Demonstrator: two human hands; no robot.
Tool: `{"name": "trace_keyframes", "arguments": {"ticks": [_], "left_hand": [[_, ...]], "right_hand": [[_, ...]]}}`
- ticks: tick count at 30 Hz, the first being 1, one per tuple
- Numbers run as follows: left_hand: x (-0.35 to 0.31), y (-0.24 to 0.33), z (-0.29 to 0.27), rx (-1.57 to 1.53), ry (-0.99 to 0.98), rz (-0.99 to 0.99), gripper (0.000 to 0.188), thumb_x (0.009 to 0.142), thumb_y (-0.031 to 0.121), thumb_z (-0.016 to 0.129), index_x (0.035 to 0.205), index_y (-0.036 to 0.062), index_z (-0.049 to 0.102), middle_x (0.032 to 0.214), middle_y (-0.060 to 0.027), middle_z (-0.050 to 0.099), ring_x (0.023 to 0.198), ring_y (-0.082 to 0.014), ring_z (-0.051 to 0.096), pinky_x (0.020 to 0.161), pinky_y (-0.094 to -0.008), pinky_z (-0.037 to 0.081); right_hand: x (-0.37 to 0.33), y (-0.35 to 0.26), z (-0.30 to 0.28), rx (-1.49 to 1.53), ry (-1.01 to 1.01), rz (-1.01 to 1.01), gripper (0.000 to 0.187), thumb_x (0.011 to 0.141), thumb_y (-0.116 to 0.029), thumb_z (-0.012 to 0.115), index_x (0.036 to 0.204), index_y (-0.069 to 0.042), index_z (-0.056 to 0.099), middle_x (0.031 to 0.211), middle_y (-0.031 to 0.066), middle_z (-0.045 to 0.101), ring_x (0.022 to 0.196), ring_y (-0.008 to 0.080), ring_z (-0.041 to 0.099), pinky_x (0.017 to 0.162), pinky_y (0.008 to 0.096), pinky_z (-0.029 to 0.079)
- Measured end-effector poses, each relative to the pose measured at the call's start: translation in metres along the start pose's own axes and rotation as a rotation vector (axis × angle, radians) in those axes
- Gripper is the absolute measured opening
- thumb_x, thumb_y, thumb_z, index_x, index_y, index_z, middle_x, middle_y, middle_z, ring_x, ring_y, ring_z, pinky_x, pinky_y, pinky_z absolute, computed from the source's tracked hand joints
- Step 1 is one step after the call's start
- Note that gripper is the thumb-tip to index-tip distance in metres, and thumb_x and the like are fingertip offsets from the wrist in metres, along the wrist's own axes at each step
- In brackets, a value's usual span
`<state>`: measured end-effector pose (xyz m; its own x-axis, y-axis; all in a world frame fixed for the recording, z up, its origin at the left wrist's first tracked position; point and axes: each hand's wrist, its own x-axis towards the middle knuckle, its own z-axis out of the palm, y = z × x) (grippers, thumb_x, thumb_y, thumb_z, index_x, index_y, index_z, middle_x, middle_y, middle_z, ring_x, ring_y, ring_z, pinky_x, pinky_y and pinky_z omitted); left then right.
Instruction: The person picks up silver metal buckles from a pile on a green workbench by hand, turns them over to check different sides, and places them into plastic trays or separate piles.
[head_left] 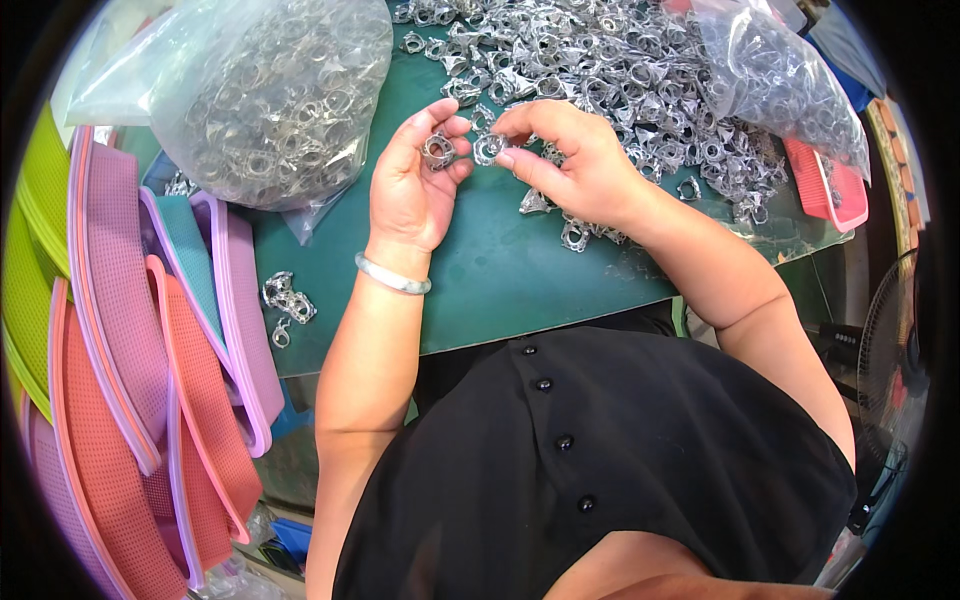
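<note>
Along the left side, stacked plastic baskets [118, 290] in green, purple and coral lean beside the green worktop [480, 275]. Just right of them, a clear bag [285, 105] bulges with metal pieces at the far left, and a few loose pieces [288, 298] lie nearer. Left of the middle, the left hand [413, 195], palm up with a pale bracelet [392, 275] at the wrist, curls its fingers around a metal ring [438, 151], its round hole facing up. Just right, the right hand [575, 165] pinches a second ring [488, 150] between thumb and forefinger, hole also upward; I cannot tell a long axis on either. Beyond spreads a heap [590, 60] of similar pieces; far right, another bag [775, 85] overlaps a red basket [848, 195].
</note>
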<state>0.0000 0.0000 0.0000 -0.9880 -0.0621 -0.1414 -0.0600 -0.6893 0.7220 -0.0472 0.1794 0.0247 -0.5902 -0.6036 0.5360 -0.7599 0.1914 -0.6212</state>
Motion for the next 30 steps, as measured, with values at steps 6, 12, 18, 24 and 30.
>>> {"name": "trace_keyframes", "arguments": {"ticks": [6, 12, 18, 24, 30], "left_hand": [[-0.015, -0.001, 0.018, 0.281, -0.288, -0.094, 0.029, 0.090, 0.029, 0.047, 0.097, 0.0030, 0.057, 0.082, -0.0032, 0.059, 0.061, -0.0079, 0.050, 0.049, -0.0207, 0.038], [-0.016, 0.002, 0.015, 0.166, -0.141, -0.095, 0.029, 0.093, 0.027, 0.042, 0.089, 0.0008, 0.054, 0.068, -0.0074, 0.055, 0.054, -0.0143, 0.050, 0.046, -0.0233, 0.039], [-0.013, -0.004, 0.018, 0.025, -0.263, -0.127, 0.030, 0.092, 0.024, 0.045, 0.107, -0.0018, 0.051, 0.073, -0.0074, 0.055, 0.057, -0.0142, 0.051, 0.048, -0.0245, 0.039], [-0.010, -0.014, -0.005, 0.069, -0.255, -0.121, 0.024, 0.090, 0.021, 0.050, 0.103, 0.0009, 0.051, 0.076, -0.0062, 0.056, 0.057, -0.0137, 0.051, 0.049, -0.0240, 0.040], [-0.013, -0.010, 0.014, 0.100, -0.223, -0.082, 0.018, 0.089, 0.020, 0.052, 0.097, 0.0037, 0.051, 0.078, -0.0047, 0.057, 0.057, -0.0132, 0.052, 0.050, -0.0232, 0.042]], "right_hand": [[-0.002, 0.003, -0.002, -0.053, 0.232, -0.116, 0.019, 0.075, -0.021, 0.064, 0.086, -0.007, 0.060, 0.082, 0.0098, 0.060, 0.076, 0.0300, 0.057, 0.071, 0.0380, 0.047], [0.008, 0.003, 0.003, 0.146, 0.175, -0.155, 0.019, 0.079, -0.015, 0.063, 0.092, -0.003, 0.057, 0.088, 0.0105, 0.058, 0.083, 0.0283, 0.056, 0.073, 0.0359, 0.046], [0.001, 0.004, -0.003, 0.084, 0.126, -0.207, 0.020, 0.077, -0.013, 0.062, 0.093, -0.003, 0.055, 0.093, 0.0099, 0.055, 0.088, 0.0289, 0.052, 0.076, 0.0363, 0.044], [-0.005, -0.007, -0.001, 0.076, 0.002, -0.145, 0.020, 0.077, -0.014, 0.060, 0.091, -0.004, 0.052, 0.090, 0.0106, 0.054, 0.089, 0.0297, 0.049, 0.078, 0.0380, 0.042], [-0.001, -0.009, -0.006, -0.013, -0.059, -0.159, 0.028, 0.077, -0.013, 0.060, 0.103, -0.003, 0.054, 0.098, 0.0119, 0.053, 0.095, 0.0308, 0.050, 0.082, 0.0383, 0.042]]}}
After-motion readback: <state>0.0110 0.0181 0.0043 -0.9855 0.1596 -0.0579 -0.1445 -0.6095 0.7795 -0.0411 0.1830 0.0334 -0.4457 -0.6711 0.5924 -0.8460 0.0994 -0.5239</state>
